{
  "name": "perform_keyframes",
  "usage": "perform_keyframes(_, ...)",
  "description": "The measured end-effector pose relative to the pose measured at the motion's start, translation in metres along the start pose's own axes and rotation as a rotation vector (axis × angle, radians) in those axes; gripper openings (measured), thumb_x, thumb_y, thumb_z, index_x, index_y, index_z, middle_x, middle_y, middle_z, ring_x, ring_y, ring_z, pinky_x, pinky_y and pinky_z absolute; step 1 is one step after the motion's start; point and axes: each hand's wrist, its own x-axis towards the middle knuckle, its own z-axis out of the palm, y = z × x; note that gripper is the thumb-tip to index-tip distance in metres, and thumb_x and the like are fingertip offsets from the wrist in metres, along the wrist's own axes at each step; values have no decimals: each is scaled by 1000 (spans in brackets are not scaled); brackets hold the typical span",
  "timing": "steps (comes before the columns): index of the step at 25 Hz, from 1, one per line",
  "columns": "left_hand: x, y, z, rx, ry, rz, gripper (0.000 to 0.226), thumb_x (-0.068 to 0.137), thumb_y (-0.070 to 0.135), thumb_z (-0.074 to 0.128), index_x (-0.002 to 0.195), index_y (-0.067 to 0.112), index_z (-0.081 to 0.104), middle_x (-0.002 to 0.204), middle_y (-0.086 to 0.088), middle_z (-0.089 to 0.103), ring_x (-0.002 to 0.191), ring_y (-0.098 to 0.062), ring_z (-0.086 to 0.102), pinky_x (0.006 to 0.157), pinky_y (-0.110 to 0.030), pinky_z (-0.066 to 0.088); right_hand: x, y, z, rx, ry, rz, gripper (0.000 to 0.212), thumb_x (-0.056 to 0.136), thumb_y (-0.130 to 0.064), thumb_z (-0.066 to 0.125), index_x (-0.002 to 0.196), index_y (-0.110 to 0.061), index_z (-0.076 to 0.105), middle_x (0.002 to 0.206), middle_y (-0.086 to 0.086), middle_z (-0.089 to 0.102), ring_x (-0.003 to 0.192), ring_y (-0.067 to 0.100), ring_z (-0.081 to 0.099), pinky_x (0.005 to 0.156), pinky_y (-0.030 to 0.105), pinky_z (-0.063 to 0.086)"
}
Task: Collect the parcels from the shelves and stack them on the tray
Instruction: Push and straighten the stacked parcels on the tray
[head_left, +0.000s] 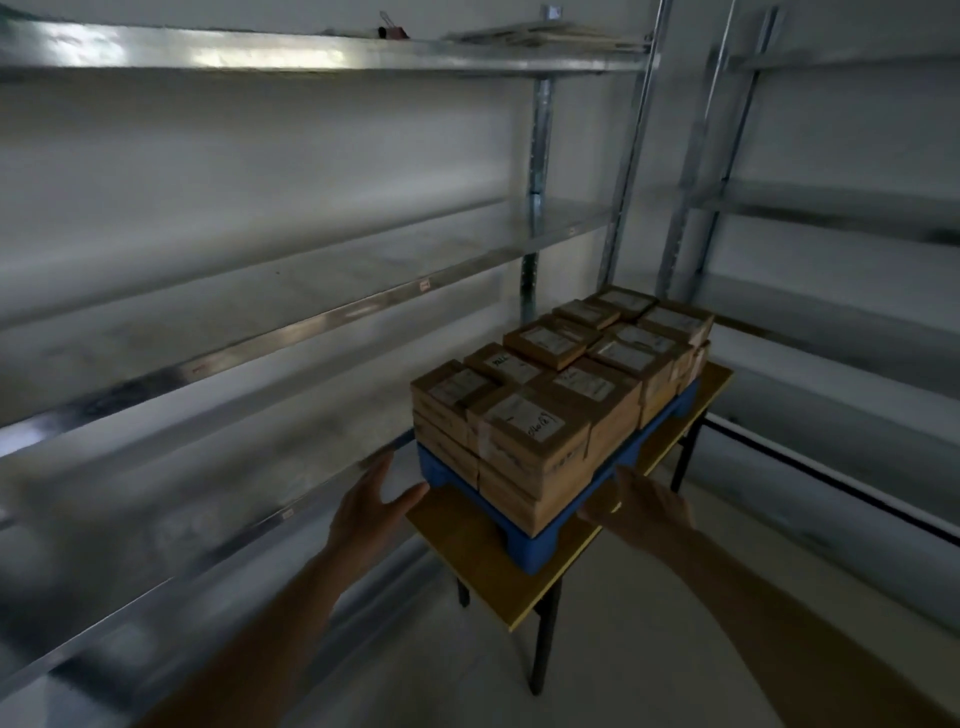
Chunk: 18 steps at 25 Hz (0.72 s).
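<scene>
Several brown cardboard parcels (540, 431) with white labels are stacked in layers on a blue plastic tray (524, 551). The tray stands on a small yellow-topped table (467, 540). My left hand (371, 512) reaches toward the tray's near left corner with fingers spread, thumb close to the blue edge, holding nothing. My right hand (647, 506) is at the tray's near right side with fingers extended toward it, also holding nothing. Whether either hand touches the tray I cannot tell. The metal shelves (291, 332) on the left hold no parcels in view.
Metal shelving runs along the left wall and another rack (831, 208) stands on the right. On the top shelf lie a binder clip (392, 27) and flat cardboard sheets (540, 35). The table has black legs (543, 634) on a pale floor.
</scene>
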Motion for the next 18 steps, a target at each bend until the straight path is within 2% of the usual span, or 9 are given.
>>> perform_keyframes(3,39,-6,14,7,-47,3,96,77,80,51,155,30,22,159,-3,29,143,-28,32,110,-48,34,21,1,21,3,-23,36,96,80,-82,51,153,-25,24,153,-2,42,132,23,50,100,39,45)
perform_keyframes(6,59,-17,33,-10,-116,15,112,62,90,43,155,31,21,160,-3,28,144,-27,32,111,-49,34,34,2,44,15,-33,75,104,78,-84,50,156,-25,16,153,-2,43,132,23,50,98,40,47)
perform_keyframes(11,111,-55,76,-44,-153,-5,120,59,94,37,157,28,14,162,-1,20,147,-25,25,113,-51,32,68,-10,94,11,-47,161,94,77,-85,51,146,-24,34,142,-3,53,123,21,57,90,38,51)
perform_keyframes(13,128,-76,100,-31,-200,-9,119,62,96,39,157,30,10,164,2,15,148,-24,22,115,-53,29,81,-17,116,23,-54,185,95,76,-85,50,147,-25,33,143,-4,52,124,21,55,92,38,50)
perform_keyframes(16,149,-101,136,-48,-239,-28,103,77,77,50,157,28,8,165,2,7,150,-23,14,117,-51,23,98,-24,146,15,-59,218,101,75,-88,48,150,-24,28,146,-4,49,125,21,56,92,37,50)
perform_keyframes(18,163,-110,158,-76,-213,-49,99,79,71,52,157,28,8,165,3,5,151,-20,10,118,-50,21,111,-26,160,-5,-62,231,103,74,-88,47,150,-22,27,144,-3,49,120,21,58,85,35,49)
